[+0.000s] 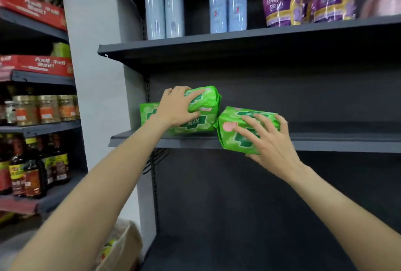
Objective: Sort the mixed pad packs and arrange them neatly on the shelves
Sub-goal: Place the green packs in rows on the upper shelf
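Left hand (176, 109): clamped on upper green pack (205, 99), stacking it atop lower pack (171, 122) beneath the palm.
Right hand (269, 140): gripping third pack (243, 128), at shelf (347, 141) edge, ready alongside.

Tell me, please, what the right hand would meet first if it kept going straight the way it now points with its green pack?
Probably the stacked green packs to its upper left: the right hand points that way, and its held pack already looks close to them. Depth is unclear; slightly deeper, it would reach the shelf's dark back panel.
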A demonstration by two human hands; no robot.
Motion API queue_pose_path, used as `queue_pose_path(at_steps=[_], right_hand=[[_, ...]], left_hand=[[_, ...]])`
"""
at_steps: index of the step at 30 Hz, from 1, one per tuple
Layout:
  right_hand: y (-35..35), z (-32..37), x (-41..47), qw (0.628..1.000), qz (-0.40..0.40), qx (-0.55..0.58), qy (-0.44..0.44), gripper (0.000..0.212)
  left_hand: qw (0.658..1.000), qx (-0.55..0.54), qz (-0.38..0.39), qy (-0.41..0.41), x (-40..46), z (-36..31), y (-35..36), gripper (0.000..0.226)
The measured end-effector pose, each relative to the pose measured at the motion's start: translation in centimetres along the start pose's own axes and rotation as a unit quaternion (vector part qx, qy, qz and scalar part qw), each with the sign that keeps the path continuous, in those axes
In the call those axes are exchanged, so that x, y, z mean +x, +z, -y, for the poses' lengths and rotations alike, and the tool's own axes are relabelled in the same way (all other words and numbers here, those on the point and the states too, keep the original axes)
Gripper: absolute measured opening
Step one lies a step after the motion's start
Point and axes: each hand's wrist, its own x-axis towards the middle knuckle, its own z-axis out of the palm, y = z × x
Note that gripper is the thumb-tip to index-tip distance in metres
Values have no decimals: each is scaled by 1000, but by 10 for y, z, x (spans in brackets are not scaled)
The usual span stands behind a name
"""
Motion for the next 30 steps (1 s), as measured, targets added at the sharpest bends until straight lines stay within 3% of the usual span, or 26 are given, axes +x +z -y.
queue_pose_path(at_steps=[4,7,10,13,16,19,21,23,26,28,30], right_hand=[[7,4,-10,1000,7,4,-24,88],[8,-2,-8,1000,5,1,14,98],[10,-7,-7,999,24,-3,40,89],[18,-7,-13,995,37,43,83,84],[19,-9,-12,994,-4,84,65,82],[21,4,8,992,-81,89,30,72],[28,19,31,987,-132,89,18,70],[39,32,58,984,-156,84,9,73],[55,44,92,989,-130,65,-10,78],[67,50,106,995,-79,49,-43,67],[77,53,115,997,-13,58,-53,44]], left_hand=[[998,-24,55,17,26,-18,21,59],[999,-26,8,23,28,-24,37,55],[999,-25,-19,18,17,-28,54,71],[995,-56,-60,-48,-3,-25,68,79],[967,-179,-112,-141,-28,-12,84,69],[915,-335,-79,-211,-49,-1,105,54],[894,-391,-48,-214,-58,2,112,49],[903,-379,-48,-195,-59,11,114,46],[930,-320,-35,-178,-52,27,115,46],[959,-238,5,-153,-51,30,124,46],[970,-185,-1,-159,-51,29,132,45]])
